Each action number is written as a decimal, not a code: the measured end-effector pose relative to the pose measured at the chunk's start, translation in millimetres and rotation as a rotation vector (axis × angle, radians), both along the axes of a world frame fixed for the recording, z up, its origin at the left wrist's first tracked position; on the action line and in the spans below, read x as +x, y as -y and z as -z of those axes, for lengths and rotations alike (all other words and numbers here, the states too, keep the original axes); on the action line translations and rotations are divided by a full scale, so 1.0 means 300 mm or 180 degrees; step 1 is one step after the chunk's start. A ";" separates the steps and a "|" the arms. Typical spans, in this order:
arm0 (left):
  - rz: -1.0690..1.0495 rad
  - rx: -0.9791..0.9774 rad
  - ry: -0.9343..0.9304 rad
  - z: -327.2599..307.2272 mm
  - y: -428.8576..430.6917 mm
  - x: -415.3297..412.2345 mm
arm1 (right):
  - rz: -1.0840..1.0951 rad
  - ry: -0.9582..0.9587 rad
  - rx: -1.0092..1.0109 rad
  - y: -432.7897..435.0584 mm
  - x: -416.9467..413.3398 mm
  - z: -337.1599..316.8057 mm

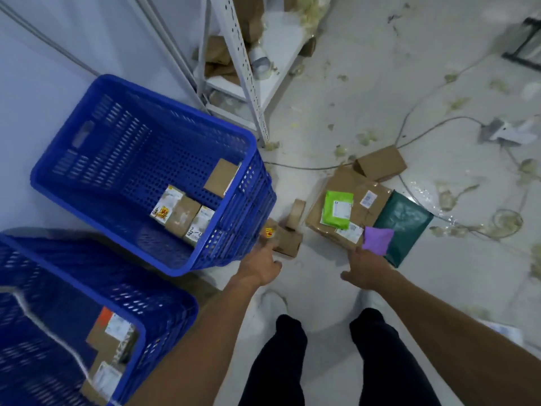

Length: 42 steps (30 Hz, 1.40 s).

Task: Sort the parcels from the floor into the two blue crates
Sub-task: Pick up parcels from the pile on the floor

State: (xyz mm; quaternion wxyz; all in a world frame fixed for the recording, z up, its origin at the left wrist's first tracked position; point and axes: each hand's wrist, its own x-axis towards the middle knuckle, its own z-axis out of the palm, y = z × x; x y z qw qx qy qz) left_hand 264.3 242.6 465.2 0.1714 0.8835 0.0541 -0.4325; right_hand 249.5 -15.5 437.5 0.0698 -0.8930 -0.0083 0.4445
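The left grip (260, 266) reaches down with its fingers apart and holding nothing. Its fingertips are at the near edge of a small stickered box (282, 240) on the floor, just left of the large brown parcel (351, 186). The right grip (364, 263) is also spread and empty, just short of a purple pouch (377, 240) lying over that parcel's near corner. A lime-green mailer (336, 210) lies on top of the parcel, a dark green mailer (405, 227) is just right of it, and a small carton (380, 162) sits against its far side. A tape roll (295, 213) stands on edge just left of the parcel, beside the stickered box. The box should probably be lifted straight up so the roll is not dragged along, and the limp pouch pinched by an edge. The far blue crate (257, 200), left of the parcel, and the near blue crate (164, 297), farther left, each hold a few boxes. The sorting rule cannot be read here, so labels need checking first.
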 end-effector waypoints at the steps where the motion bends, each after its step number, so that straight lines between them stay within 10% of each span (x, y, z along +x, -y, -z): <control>1: 0.0133 0.0017 -0.0037 0.065 -0.024 0.029 | -0.0008 -0.0027 0.0025 -0.032 0.007 0.064; 11: 0.0685 0.0213 0.0066 0.897 -0.102 0.222 | -0.0076 -0.0275 0.0109 -0.235 0.080 0.824; 25: 0.2057 0.1238 0.0866 1.708 -0.205 0.348 | 0.0077 0.1082 0.0374 -0.616 0.246 1.654; 33: 0.1920 0.1078 0.0996 1.751 -0.196 0.348 | -0.0142 0.1107 0.0560 -0.574 0.262 1.689; 42: 0.1703 0.0511 0.1072 1.346 -0.109 0.295 | -0.0765 0.0985 0.0706 -0.371 0.294 1.286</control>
